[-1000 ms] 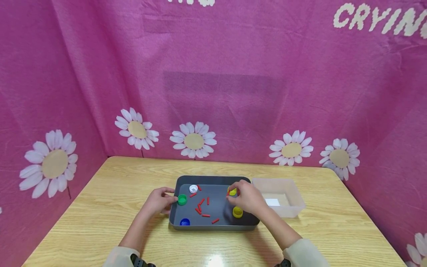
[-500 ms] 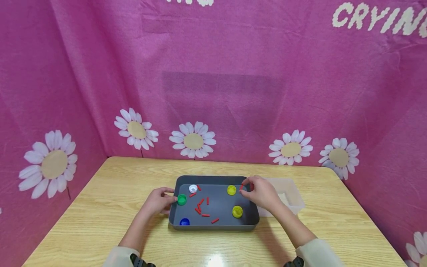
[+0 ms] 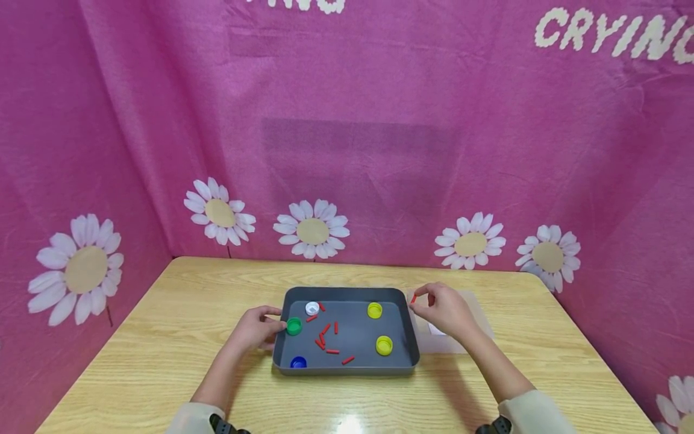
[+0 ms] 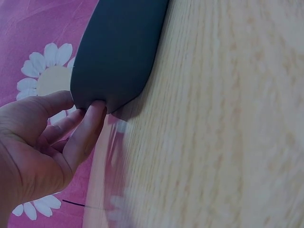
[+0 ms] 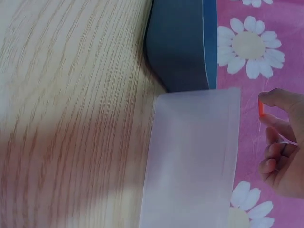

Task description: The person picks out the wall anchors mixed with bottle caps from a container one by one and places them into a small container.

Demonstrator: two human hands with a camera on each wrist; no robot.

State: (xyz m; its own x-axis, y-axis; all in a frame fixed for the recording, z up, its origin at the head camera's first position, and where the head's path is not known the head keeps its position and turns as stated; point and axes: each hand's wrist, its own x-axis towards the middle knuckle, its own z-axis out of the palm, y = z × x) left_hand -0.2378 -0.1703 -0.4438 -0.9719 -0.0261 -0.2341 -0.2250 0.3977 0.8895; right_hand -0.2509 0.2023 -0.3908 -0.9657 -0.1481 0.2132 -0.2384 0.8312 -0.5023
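Between the thumb and forefinger of my right hand (image 3: 446, 308) is a small red stick (image 3: 414, 298), held over the left side of a translucent plastic box (image 5: 194, 156). The right wrist view shows this stick upright across the two fingertips, above the box's rim. My left hand (image 3: 257, 328) grips the left side of a dark grey tray (image 3: 358, 337), with fingertips against its wall in the left wrist view. Several more red sticks (image 3: 348, 360) lie loose in the tray. Close to the left thumb sits a green bottle cap (image 3: 294, 326).
Also in the tray are a white cap (image 3: 312, 308), a blue cap (image 3: 298, 362) and two yellow caps, one at the back (image 3: 375, 310) and one in front (image 3: 384, 345). A pink daisy-patterned cloth (image 3: 358, 181) hangs behind the wooden table (image 3: 217, 289).
My right hand has moved right, from over the back yellow cap, across the tray's right rim, to above the translucent box, carrying the red stick. The left hand has stayed at the tray's edge.
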